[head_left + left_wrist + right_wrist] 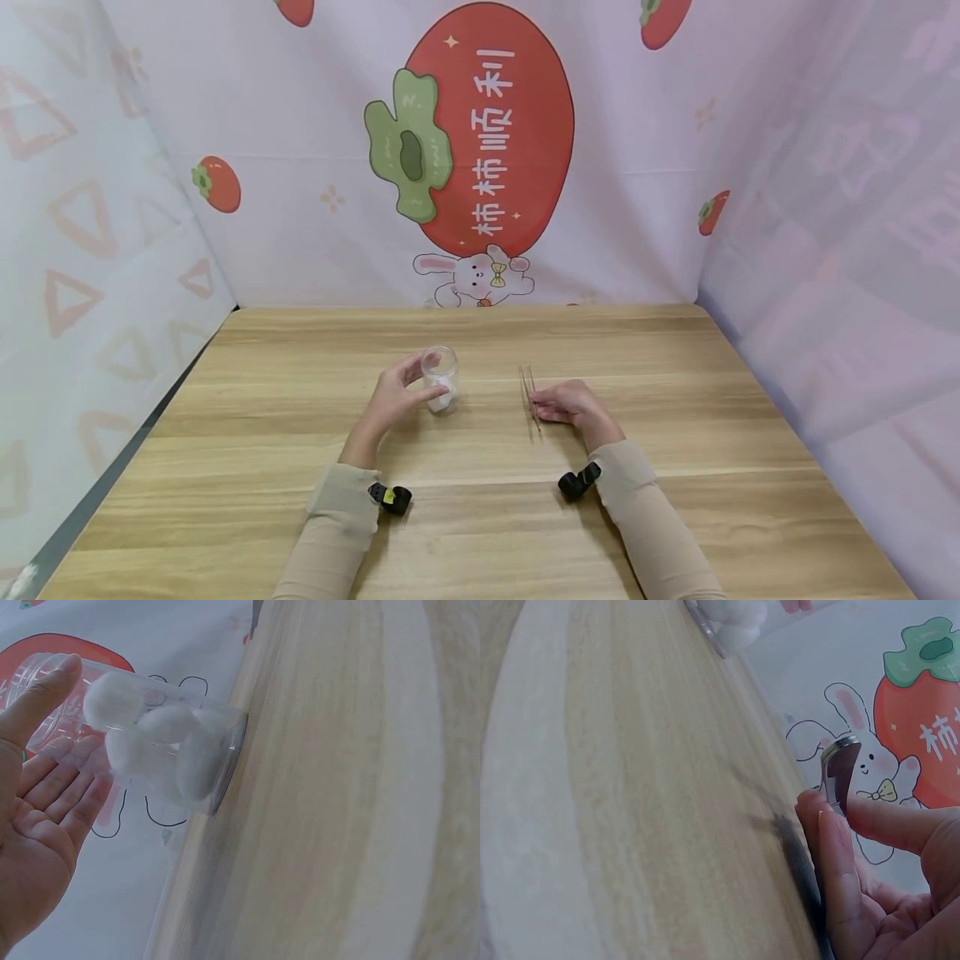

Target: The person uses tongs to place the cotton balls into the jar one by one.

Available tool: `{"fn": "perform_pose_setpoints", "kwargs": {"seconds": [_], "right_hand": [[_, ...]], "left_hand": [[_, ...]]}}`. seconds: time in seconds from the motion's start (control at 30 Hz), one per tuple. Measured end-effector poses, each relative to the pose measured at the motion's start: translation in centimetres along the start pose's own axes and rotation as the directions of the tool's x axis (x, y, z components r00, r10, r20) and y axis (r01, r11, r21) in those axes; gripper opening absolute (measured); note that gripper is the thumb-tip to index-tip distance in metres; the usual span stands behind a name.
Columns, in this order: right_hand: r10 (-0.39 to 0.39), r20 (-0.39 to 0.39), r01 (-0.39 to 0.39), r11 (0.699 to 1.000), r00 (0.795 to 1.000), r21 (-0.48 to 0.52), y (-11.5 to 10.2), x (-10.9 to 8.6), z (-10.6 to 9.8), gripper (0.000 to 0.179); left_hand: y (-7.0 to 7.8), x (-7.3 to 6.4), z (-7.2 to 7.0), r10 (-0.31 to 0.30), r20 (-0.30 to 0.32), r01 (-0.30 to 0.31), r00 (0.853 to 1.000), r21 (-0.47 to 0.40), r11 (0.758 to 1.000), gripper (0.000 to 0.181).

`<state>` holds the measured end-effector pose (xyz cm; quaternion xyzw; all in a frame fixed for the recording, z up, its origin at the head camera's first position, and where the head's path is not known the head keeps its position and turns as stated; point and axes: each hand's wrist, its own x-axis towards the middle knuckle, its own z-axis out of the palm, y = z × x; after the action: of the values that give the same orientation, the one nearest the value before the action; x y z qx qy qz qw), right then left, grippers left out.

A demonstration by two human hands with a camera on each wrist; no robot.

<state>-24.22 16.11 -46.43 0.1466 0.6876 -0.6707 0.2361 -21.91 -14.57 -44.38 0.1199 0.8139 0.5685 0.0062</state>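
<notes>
A clear jar (169, 694) with no lid on it stands upright on the table, and several white cotton balls (112, 701) fill its lower part. My left hand (401, 387) holds the jar from its left side, thumb on the near side near the mouth and fingers on the far side. To the right of the jar, my right hand (566, 402) pinches slim metal tweezers (841, 765) between thumb and fingers. The tweezers' two arms stand apart at the far end in the head view. Part of them is hidden by the fingers in the right wrist view.
The wood-grain table (480, 517) ends at a white cloth backdrop (300, 100) printed with persimmons and a rabbit. Cloth walls also flank the left and right sides. A small black camera is strapped on each wrist, over beige sleeves (333, 533).
</notes>
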Motion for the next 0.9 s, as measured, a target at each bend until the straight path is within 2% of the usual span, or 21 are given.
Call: {"fn": "perform_pose_setpoints", "kwargs": {"seconds": [0.13,0.23,0.5,0.63,0.9], "right_hand": [[-0.009,-0.007,0.008,1.000,1.000,-0.021,-0.04,-0.12,0.18,0.005],[-0.011,-0.014,0.010,0.999,1.000,-0.038,-0.13,-0.32,0.31,0.005],[0.006,-0.016,-0.007,0.997,1.000,-0.082,-0.23,-0.49,0.37,0.016],[0.013,-0.022,-0.016,0.992,1.000,-0.123,-0.34,-0.64,0.38,0.017],[0.018,-0.024,-0.023,0.983,1.000,-0.185,-0.69,-0.67,0.34,0.016]], "left_hand": [[-0.12,0.03,0.00,-0.012,-0.001,0.012,1.000,-0.004,1.000,0.069],[-0.14,0.04,0.00,0.002,0.001,-0.002,1.000,0.002,1.000,0.069],[-0.25,0.08,-0.01,0.004,-0.004,-0.004,1.000,0.000,1.000,0.068],[0.19,-0.13,0.00,-0.001,0.004,0.001,1.000,-0.008,1.000,0.069],[-0.23,0.17,0.02,-0.005,0.000,0.005,1.000,-0.004,1.000,0.069]]}}
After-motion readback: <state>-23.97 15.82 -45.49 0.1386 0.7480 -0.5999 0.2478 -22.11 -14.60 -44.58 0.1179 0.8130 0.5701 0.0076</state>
